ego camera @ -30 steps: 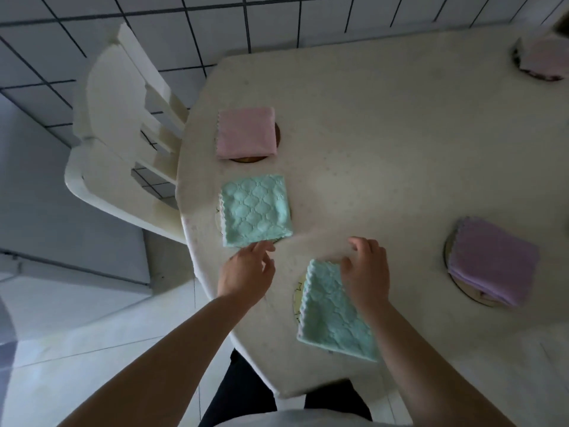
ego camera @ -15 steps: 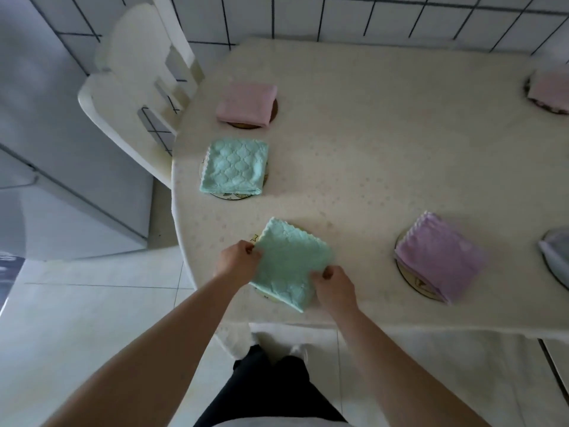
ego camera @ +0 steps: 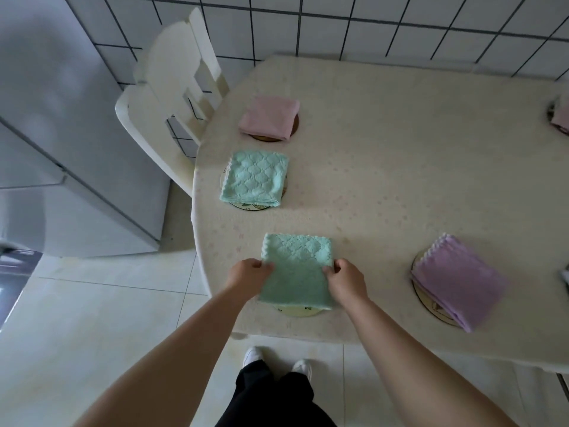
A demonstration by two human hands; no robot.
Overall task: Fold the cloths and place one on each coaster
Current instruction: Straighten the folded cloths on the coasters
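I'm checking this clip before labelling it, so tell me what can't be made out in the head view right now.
- Near coaster: mostly covered by the green cloth held by the left hand and right hand; only its front rim shows.
- Pink cloth at the right edge: cut off by the frame.
- Object right of the purple cloth: a sliver at the frame edge, unidentifiable.
- Coaster prints: too small to read.

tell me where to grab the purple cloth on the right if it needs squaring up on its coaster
Take the purple cloth by its two side edges, one in each of the hands, coming from the table's near edge, much as the left hand and right hand pinch the green cloth now. It lies flat, folded and skewed, overhanging its coaster, so its edges look free to pinch.
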